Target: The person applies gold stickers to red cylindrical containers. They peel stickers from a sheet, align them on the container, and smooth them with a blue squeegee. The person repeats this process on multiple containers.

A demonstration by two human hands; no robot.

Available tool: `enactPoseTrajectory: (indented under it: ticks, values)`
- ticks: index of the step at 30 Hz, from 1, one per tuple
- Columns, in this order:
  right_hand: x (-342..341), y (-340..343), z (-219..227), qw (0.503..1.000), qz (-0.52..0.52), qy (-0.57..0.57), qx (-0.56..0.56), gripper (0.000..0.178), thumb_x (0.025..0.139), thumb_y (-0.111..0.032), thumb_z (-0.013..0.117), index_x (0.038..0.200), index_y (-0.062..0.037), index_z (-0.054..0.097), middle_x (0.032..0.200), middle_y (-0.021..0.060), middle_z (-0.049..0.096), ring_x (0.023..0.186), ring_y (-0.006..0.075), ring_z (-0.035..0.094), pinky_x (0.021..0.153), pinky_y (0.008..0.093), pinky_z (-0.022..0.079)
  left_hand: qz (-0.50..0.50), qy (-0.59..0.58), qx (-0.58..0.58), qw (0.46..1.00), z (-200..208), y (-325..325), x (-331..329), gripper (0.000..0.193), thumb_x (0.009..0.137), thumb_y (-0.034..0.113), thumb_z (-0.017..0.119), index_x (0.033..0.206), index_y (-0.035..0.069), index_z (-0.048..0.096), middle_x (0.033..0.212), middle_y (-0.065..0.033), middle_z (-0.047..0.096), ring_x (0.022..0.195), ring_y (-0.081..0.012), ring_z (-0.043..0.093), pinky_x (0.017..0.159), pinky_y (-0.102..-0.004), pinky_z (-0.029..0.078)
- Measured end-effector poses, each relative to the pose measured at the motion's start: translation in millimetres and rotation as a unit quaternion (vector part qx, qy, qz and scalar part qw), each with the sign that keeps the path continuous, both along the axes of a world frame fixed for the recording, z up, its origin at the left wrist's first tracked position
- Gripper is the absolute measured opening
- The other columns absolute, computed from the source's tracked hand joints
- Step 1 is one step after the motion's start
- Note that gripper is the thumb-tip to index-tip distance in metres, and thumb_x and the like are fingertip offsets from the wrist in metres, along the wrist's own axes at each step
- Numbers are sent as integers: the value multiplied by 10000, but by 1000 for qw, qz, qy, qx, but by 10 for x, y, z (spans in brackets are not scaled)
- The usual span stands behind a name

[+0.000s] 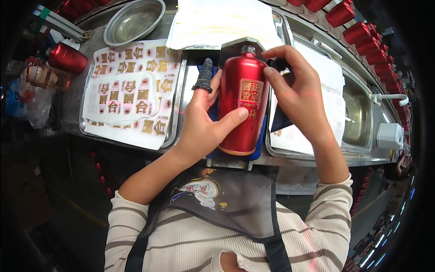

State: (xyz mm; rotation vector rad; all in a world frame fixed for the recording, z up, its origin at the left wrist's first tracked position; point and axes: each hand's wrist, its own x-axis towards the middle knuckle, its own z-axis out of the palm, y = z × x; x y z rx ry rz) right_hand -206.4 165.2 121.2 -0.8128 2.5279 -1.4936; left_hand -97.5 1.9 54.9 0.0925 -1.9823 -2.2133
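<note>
A glossy red bottle (231, 122) with a gold label panel and a bare, uncapped neck leans in front of me, its base toward me. My left hand (199, 124) is closed on its left side, thumb across the front and fingers behind. A dark finger cot (205, 75) covers the left index finger, which points up. By the bottle's right shoulder is my right hand (301, 90), index finger and thumb curved and apart, the thumb tip close to or touching the bottle. Nothing shows between them; its other fingers are partly hidden. Blue cloth (260, 147) lies beneath the bottle.
Left, a metal tray (84, 123) bears sheets of gold-and-red decals (124, 97). Behind it are a metal basin (135, 22) and another red bottle (68, 59). White sheets (219, 22) lie at the back. A sink (358, 115) is at right; red bottles (358, 34) line the far right.
</note>
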Motion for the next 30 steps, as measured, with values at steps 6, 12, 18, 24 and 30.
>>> enactPoseTrajectory:
  ticks: [6, 12, 18, 24, 30]
  values:
    - [327, 81, -269, 984, -34, -155, -84, 528, 874, -139, 739, 1285, 5, 441, 919, 82, 637, 574, 23, 546, 495, 171, 407, 3, 13, 36, 999, -27, 24, -34, 657, 867, 157, 761, 1279, -173, 370, 1497, -305, 367, 1356, -270, 441, 1134, -388, 342]
    - [353, 42, -255, 975, -34, -184, -119, 575, 871, -133, 742, 1320, -8, 407, 803, 55, 650, 562, 39, 583, 480, 177, 415, -18, 12, 56, 998, -35, -2, -45, 801, 867, 144, 759, 1431, -155, 276, 1463, -257, 426, 1323, -236, 473, 1125, -370, 356]
    - [332, 49, -375, 968, -46, -179, -171, 548, 882, -108, 718, 1325, -20, 409, 908, 81, 654, 576, 41, 588, 484, 179, 434, -33, 11, 66, 997, -25, -5, -57, 784, 870, 143, 756, 1425, -152, 287, 1429, -246, 460, 1313, -232, 483, 1117, -365, 365]
    - [358, 18, -300, 967, -33, -193, -160, 545, 880, -94, 718, 1325, -19, 413, 1076, 134, 623, 572, 35, 573, 480, 181, 442, -17, 10, 66, 998, -52, 16, -50, 783, 868, 154, 760, 1431, -134, 297, 1412, -241, 476, 1286, -227, 507, 1093, -351, 394]
    - [354, 28, -362, 979, -41, -150, -134, 567, 878, -95, 726, 1336, -17, 402, 1088, 140, 621, 567, 31, 560, 475, 174, 427, -17, 5, 65, 998, -71, 26, -35, 805, 869, 162, 758, 1446, -132, 281, 1405, -236, 479, 1293, -233, 499, 1098, -357, 388]
